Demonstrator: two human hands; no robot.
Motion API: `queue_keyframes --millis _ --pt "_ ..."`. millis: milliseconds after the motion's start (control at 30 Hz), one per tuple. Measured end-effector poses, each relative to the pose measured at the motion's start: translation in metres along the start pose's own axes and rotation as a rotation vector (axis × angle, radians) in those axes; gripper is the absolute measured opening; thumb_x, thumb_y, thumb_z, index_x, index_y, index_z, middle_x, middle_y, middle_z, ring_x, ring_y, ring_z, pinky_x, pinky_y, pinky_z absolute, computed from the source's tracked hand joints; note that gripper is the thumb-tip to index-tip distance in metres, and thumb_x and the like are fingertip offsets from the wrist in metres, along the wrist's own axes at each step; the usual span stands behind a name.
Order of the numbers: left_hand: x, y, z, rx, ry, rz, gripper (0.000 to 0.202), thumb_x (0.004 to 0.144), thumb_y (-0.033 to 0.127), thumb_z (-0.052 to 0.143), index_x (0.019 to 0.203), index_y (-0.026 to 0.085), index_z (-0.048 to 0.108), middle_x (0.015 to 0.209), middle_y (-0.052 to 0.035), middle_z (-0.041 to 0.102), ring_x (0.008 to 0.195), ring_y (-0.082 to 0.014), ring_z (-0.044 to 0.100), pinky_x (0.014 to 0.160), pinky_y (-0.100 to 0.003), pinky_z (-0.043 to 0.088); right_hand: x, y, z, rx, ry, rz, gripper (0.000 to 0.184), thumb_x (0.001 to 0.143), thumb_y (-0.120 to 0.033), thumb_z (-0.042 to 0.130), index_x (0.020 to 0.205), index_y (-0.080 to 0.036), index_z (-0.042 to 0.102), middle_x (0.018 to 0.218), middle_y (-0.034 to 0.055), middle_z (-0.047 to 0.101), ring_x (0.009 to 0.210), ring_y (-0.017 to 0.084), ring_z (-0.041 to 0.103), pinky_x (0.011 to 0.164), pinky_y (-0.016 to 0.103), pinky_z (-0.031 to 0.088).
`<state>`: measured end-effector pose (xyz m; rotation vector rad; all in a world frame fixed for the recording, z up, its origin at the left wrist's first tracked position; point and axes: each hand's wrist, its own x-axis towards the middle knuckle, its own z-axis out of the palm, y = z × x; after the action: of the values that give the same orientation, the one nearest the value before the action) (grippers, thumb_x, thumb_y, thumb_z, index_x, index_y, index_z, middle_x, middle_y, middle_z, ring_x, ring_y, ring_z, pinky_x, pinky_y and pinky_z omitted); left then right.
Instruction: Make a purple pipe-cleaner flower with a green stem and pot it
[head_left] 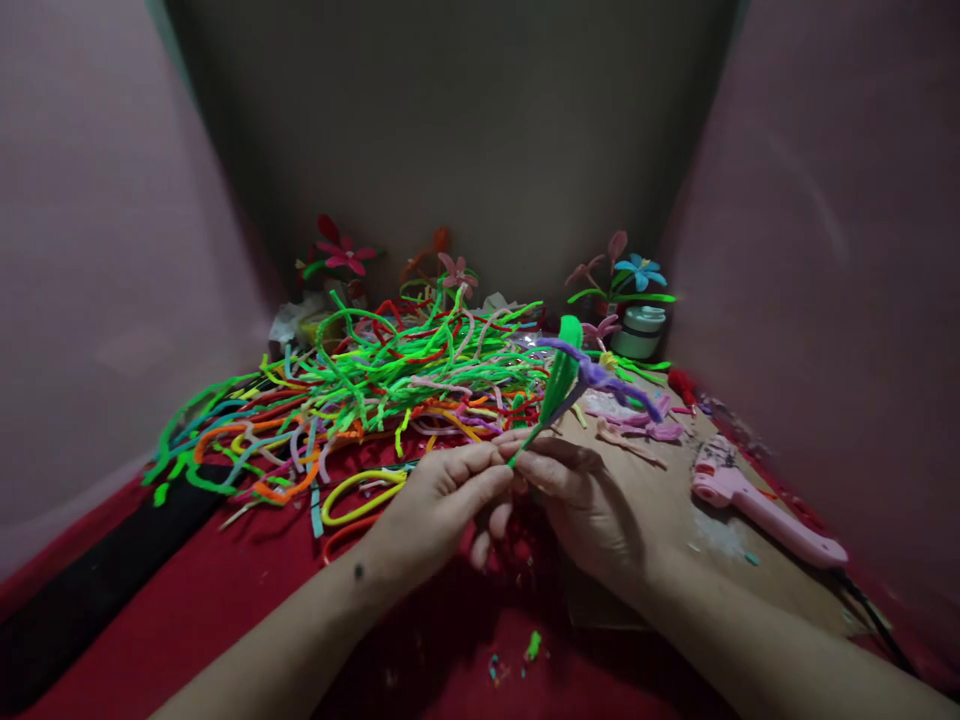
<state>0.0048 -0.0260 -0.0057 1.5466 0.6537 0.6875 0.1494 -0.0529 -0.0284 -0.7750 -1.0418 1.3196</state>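
Near the middle of the head view, my left hand [465,490] and my right hand [574,495] meet fingertip to fingertip. Both pinch the thin lower stem of a pipe-cleaner flower piece. Its upper part is a green leaf [562,370] standing upright and tilted to the right. A twisted purple pipe cleaner [600,378] crosses beside the leaf and sticks out to the right. Fingers partly hide the stem's lower end. Just left of my left hand lie yellow-handled scissors [364,497], their far part covered.
A tangled heap of coloured pipe cleaners [420,370] spreads behind my hands. On the right, a pink hot glue gun [765,505] rests on a cardboard sheet [675,530]. Finished flowers [641,270] and a white jar [639,330] stand at the back. Green scraps [533,645] dot the red cloth.
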Motion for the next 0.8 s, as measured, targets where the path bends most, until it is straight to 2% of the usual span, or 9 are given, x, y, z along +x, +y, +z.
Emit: queue_keyframes --millis 67,133,167,233,333,400,567,700,800 --pt "-0.002 -0.006 0.004 0.363 0.211 0.225 0.015 0.084 0.023 0.052 0.071 0.017 0.058 0.056 0.002 0.051 0.048 -0.0067 0.049 0.051 -0.017 0.04 0.0 0.0 0.001 0.007 0.054 0.021 0.013 0.078 -0.029 0.058 0.082 -0.026 0.071 0.075 -0.0002 0.068 0.073 0.018 0.061 0.071 0.031 0.046" --pt "-0.002 -0.011 0.007 0.529 0.303 0.354 0.012 0.083 0.021 0.052 0.073 0.018 0.058 0.058 0.0022 0.051 0.053 -0.0076 0.051 0.055 -0.018 0.04 -0.001 -0.001 0.002 -0.001 0.088 0.009 0.011 0.076 -0.028 0.061 0.079 -0.023 0.07 0.074 -0.0004 0.068 0.07 0.017 0.06 0.069 0.03 0.045" --pt "-0.002 -0.012 0.008 0.525 0.299 0.343 0.013 0.084 0.021 0.05 0.074 0.018 0.057 0.057 0.0027 0.051 0.051 -0.0075 0.051 0.054 -0.018 0.04 -0.001 -0.001 0.002 -0.022 0.094 0.002 0.009 0.076 -0.028 0.062 0.078 -0.022 0.07 0.073 -0.0007 0.068 0.069 0.016 0.06 0.069 0.029 0.045" --pt "-0.001 -0.011 0.009 0.381 0.244 0.208 0.016 0.087 0.023 0.046 0.075 0.018 0.055 0.054 0.0039 0.05 0.043 -0.0066 0.049 0.046 -0.018 0.039 -0.002 -0.002 0.003 -0.055 0.059 0.015 0.012 0.077 -0.03 0.062 0.079 -0.021 0.069 0.067 -0.0013 0.066 0.063 0.015 0.059 0.066 0.028 0.045" --pt "0.001 -0.003 0.008 -0.004 0.119 -0.013 0.016 0.089 0.026 0.043 0.081 0.017 0.054 0.051 0.005 0.052 0.032 -0.0061 0.045 0.037 -0.017 0.039 -0.004 -0.004 0.003 0.006 -0.108 0.094 0.027 0.084 -0.039 0.05 0.084 -0.019 0.068 0.057 -0.0007 0.063 0.054 0.015 0.058 0.062 0.03 0.046" --pt "0.002 -0.001 0.006 -0.244 0.032 -0.076 0.014 0.088 0.026 0.045 0.083 0.016 0.054 0.051 0.0045 0.054 0.03 -0.0067 0.045 0.034 -0.019 0.043 -0.004 -0.004 0.003 0.054 -0.17 0.108 0.03 0.085 -0.04 0.047 0.086 -0.018 0.068 0.06 0.0011 0.064 0.059 0.017 0.06 0.065 0.032 0.047" --pt "0.006 -0.003 -0.001 -0.582 -0.111 -0.164 0.012 0.086 0.021 0.046 0.08 0.014 0.055 0.047 0.0053 0.051 0.025 -0.0036 0.035 0.028 -0.021 0.045 0.001 -0.002 -0.003 0.004 -0.017 -0.014 0.015 0.075 -0.031 0.065 0.082 -0.02 0.07 0.081 0.0017 0.068 0.083 0.017 0.06 0.085 0.033 0.041" --pt "0.005 -0.002 -0.003 -0.594 -0.174 -0.218 0.011 0.085 0.023 0.048 0.08 0.015 0.054 0.047 0.0072 0.048 0.024 -0.002 0.027 0.026 -0.02 0.041 0.004 0.0 -0.005 -0.018 -0.032 -0.048 0.01 0.076 -0.026 0.063 0.074 -0.02 0.07 0.083 0.0005 0.067 0.083 0.017 0.058 0.084 0.031 0.04" --pt "0.002 -0.001 0.001 -0.306 -0.111 -0.184 0.017 0.087 0.028 0.045 0.077 0.016 0.053 0.048 0.0057 0.05 0.027 -0.0047 0.035 0.032 -0.021 0.043 0.003 0.003 -0.004 0.014 0.001 -0.01 0.014 0.077 -0.026 0.061 0.067 -0.019 0.066 0.072 -0.0006 0.063 0.069 0.015 0.056 0.071 0.029 0.042"
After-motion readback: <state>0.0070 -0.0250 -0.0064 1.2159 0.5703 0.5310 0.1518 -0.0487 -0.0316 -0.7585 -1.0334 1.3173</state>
